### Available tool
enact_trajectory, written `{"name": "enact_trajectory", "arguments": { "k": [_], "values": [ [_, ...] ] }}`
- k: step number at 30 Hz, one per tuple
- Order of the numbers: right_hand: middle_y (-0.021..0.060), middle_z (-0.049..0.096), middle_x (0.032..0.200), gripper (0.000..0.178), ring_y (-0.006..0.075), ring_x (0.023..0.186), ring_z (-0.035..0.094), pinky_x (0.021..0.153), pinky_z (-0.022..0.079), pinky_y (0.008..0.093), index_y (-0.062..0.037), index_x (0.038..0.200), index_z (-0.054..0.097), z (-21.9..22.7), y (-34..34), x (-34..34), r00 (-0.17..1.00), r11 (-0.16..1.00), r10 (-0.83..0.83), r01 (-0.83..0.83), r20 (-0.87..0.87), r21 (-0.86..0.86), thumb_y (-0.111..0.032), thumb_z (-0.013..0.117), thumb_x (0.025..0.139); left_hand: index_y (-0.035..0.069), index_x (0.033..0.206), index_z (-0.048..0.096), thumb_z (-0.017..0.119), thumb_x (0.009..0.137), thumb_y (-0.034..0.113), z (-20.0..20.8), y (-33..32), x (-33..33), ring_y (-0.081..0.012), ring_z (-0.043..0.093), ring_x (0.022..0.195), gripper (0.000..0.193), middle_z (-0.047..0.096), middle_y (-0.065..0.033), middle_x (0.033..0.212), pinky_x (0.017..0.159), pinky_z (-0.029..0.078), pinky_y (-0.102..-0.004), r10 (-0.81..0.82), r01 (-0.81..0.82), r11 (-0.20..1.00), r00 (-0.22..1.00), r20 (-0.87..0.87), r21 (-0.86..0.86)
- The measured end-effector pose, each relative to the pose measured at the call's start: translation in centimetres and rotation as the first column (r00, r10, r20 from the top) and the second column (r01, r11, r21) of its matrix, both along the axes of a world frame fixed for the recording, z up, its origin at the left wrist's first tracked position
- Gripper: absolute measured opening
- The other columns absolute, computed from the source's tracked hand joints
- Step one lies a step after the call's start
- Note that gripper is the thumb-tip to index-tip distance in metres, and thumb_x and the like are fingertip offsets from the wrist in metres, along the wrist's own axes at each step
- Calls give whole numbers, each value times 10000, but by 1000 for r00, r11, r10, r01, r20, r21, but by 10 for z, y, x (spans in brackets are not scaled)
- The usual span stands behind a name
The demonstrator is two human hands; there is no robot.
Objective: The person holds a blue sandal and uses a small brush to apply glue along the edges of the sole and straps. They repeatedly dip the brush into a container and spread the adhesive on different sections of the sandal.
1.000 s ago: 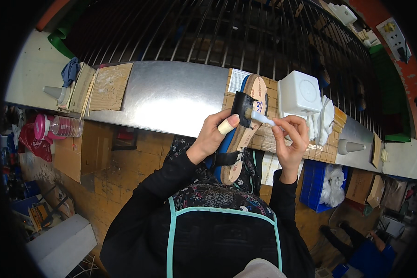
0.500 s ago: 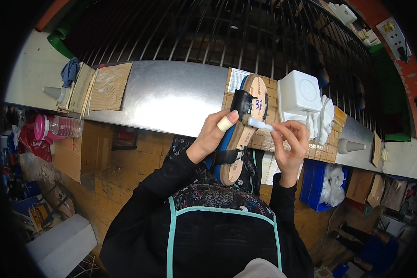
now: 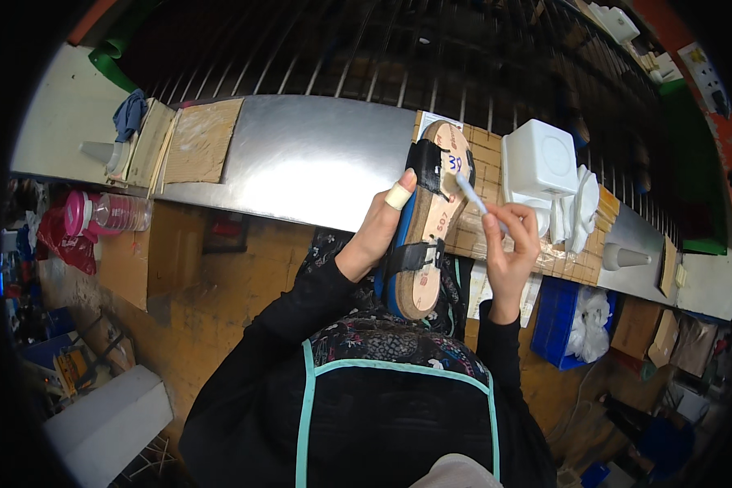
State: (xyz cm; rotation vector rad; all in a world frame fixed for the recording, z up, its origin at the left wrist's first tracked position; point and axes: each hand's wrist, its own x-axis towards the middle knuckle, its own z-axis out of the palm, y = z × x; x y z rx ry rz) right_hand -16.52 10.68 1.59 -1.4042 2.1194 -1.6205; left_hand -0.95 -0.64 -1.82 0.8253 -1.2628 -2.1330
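My left hand (image 3: 382, 224), a pale wrap round its thumb, grips the left side of a sandal (image 3: 441, 224). The sandal points away from me with its tan underside up, on a blue form that shows along the left edge. Ends of two black straps (image 3: 421, 168) fold over onto this underside, which bears a blue handwritten mark. My right hand (image 3: 512, 248) pinches a slim brush with a whitish handle (image 3: 472, 195). The brush's tip is at the sole beside the far strap, just below the mark; whether it touches I cannot tell.
A metal bench (image 3: 317, 154) runs across in front, with a bar rack (image 3: 366, 77) behind. Right of the sandal, a white square container (image 3: 539, 159) and white pads (image 3: 584, 210) sit on a brown board. A blue crate (image 3: 555, 325) with plastic bags stands below right. Cardboard (image 3: 199, 142) lies left.
The brush has moved away from me across the sole, from the far strap's end toward the blue mark, and its handle is steeper. My left hand keeps its hold on the sandal.
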Motion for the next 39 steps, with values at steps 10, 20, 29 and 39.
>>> {"name": "enact_trajectory", "arguments": {
  "k": [10,20,29,39],
  "values": [
    [42,551,903,121,109,765,512,590,412,224,-3,966,723,-8,19,33,975,999,34,-34,218,-4,-58,700,860,-27,1132,603,357,989,583,-3,-1,3,-140,666,835,673,677,-114,965,744,551,-265,96,-93,994,993,65,-56],
    [45,563,910,133,100,743,513,614,413,231,-29,981,733,-13,11,43,985,997,-72,73,154,1,-71,712,856,-51,1025,628,466,986,520,0,4,2,-99,538,840,594,629,-58,906,767,445,-240,169,-164,984,984,58,-74],
    [23,601,941,206,128,753,540,806,286,306,-107,992,752,-11,9,41,885,969,-235,247,-401,-23,-98,763,786,-34,1025,626,476,983,508,1,5,3,-97,516,803,565,608,-33,849,739,435,-251,234,-209,957,967,105,-202],
    [26,597,903,196,132,707,529,792,333,289,-93,976,754,-16,2,27,984,993,-105,95,-145,-74,-97,772,781,-48,1032,629,475,988,504,6,1,3,-88,542,823,574,622,-44,891,760,450,-234,149,-145,986,988,44,-84]
  ]
}}
